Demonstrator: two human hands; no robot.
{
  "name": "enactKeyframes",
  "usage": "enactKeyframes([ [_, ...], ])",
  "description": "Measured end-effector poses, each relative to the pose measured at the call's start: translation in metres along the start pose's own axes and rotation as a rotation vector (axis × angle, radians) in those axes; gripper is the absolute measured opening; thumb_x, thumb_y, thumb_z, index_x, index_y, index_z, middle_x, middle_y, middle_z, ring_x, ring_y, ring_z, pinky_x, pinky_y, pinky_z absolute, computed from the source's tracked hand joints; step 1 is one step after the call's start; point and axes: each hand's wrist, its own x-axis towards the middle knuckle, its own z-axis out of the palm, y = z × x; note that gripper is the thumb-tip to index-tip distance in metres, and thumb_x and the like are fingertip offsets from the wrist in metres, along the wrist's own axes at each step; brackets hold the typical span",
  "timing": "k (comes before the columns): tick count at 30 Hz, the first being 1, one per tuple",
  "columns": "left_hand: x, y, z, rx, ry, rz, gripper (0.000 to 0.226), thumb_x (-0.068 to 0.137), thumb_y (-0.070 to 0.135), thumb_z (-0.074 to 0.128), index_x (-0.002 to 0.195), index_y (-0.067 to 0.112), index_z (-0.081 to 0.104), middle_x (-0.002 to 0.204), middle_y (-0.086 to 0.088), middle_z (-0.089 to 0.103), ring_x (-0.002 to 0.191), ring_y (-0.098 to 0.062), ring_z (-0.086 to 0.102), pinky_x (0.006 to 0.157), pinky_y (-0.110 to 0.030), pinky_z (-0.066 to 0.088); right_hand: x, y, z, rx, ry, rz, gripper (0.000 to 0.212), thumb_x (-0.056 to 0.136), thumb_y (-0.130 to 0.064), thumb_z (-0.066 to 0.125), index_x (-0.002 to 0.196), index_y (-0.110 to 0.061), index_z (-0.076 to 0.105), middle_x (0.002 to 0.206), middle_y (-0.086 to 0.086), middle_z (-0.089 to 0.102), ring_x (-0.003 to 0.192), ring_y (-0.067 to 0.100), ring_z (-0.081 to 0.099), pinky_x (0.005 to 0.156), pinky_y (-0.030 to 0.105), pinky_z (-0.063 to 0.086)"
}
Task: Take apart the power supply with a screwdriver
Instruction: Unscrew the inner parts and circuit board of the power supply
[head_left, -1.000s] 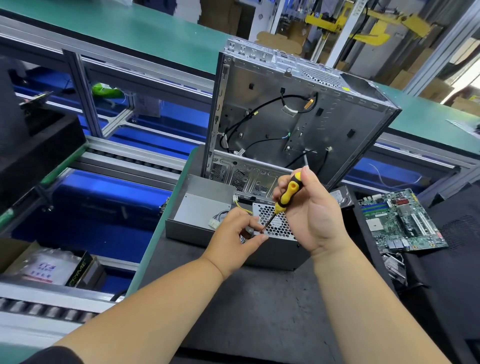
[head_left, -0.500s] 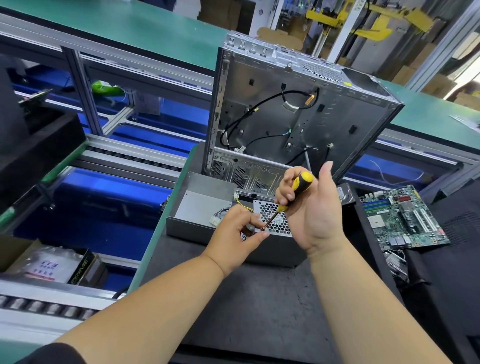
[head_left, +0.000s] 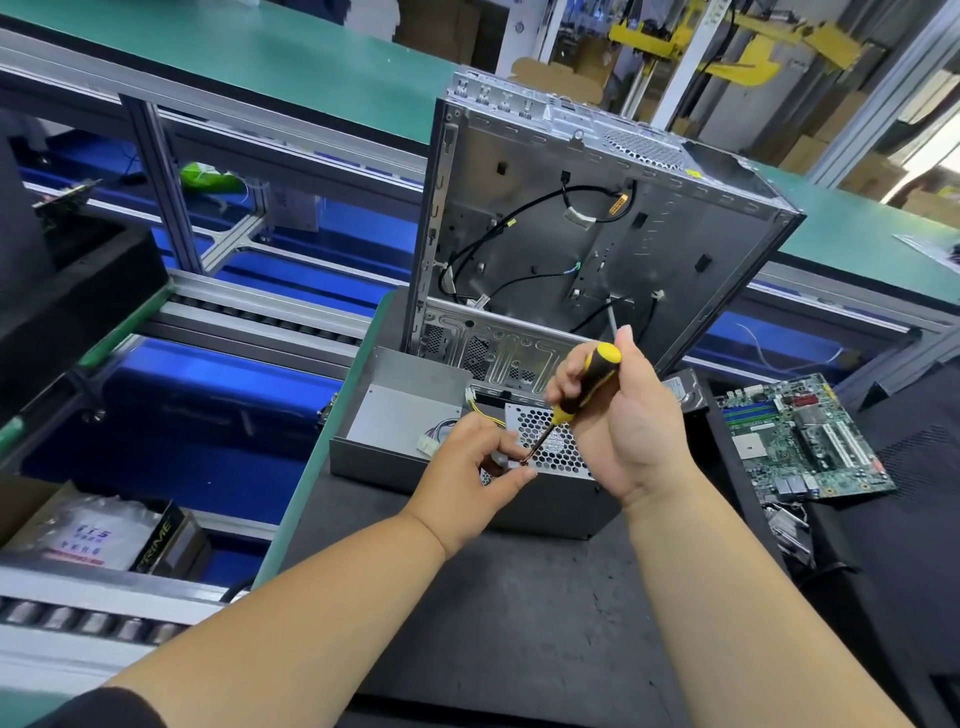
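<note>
The grey power supply (head_left: 400, 415) lies on the black mat, its honeycomb grille (head_left: 558, 452) facing up at the near right corner. My right hand (head_left: 631, 421) grips the black and yellow handle of the screwdriver (head_left: 584, 389), whose shaft slants down to the grille's near left corner. My left hand (head_left: 475, 470) sits at that corner, thumb and fingers curled close around the screwdriver's tip. Whether they pinch a screw is hidden. A white connector with coloured wires (head_left: 441, 436) lies on the unit's top.
An open metal computer case (head_left: 587, 223) stands upright just behind the power supply. A green motherboard (head_left: 800, 436) and a hard drive (head_left: 685, 392) lie to the right. A conveyor with rollers and a box of bagged parts (head_left: 93, 535) are on the left.
My right hand has turned on the screwdriver handle, regripping it, and risen slightly. My left hand has stayed at the tip by the grille's corner.
</note>
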Motion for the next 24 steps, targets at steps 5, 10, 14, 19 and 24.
enactKeyframes([
  [5,-0.0001,-0.0003,-0.0001,-0.030,0.010,0.012,0.033,0.082,0.014,0.078,0.085,0.042,0.060,0.097,0.014,0.048,0.101,-0.012,0.063,0.081,-0.011,0.045,-0.0023,0.0051,0.0039,0.031,-0.036,0.007,0.074,0.102,-0.059,0.019,0.059,-0.011,0.054,0.052,0.001,0.031,0.053,0.019,0.030,0.058,0.029,0.029],
  [10,-0.0001,-0.0012,0.0007,-0.044,0.003,0.013,0.033,0.083,0.015,0.078,0.084,0.042,0.060,0.096,0.026,0.048,0.102,-0.007,0.061,0.080,-0.010,0.045,-0.0046,0.0026,0.0037,0.083,-0.073,-0.011,0.045,0.093,-0.053,0.045,0.077,-0.012,0.050,0.057,0.002,0.034,0.057,0.019,0.029,0.061,0.031,0.029],
  [14,-0.0004,-0.0021,0.0009,-0.038,0.003,0.014,0.032,0.083,0.015,0.078,0.085,0.042,0.060,0.097,0.028,0.047,0.108,-0.002,0.060,0.084,-0.009,0.044,-0.0064,0.0016,0.0017,0.071,-0.059,-0.025,0.034,0.085,-0.047,0.057,0.078,-0.016,0.046,0.067,0.003,0.048,0.061,0.019,0.042,0.067,0.032,0.036],
  [19,-0.0010,-0.0026,0.0008,-0.016,-0.001,0.011,0.029,0.084,0.017,0.078,0.085,0.040,0.060,0.096,0.028,0.047,0.113,0.002,0.057,0.085,-0.008,0.044,-0.0049,-0.0018,-0.0022,0.051,-0.014,0.013,0.037,0.083,-0.050,0.062,0.079,-0.014,0.057,0.077,0.005,0.055,0.068,0.020,0.052,0.078,0.034,0.045],
  [24,-0.0014,-0.0036,0.0021,-0.035,0.013,0.018,0.032,0.083,0.016,0.078,0.086,0.042,0.060,0.098,0.028,0.047,0.111,-0.001,0.058,0.083,-0.010,0.044,-0.0027,0.0009,0.0007,0.048,-0.011,0.019,0.059,0.101,-0.052,0.036,0.064,-0.012,0.056,0.060,0.004,0.039,0.058,0.020,0.041,0.067,0.032,0.037],
])
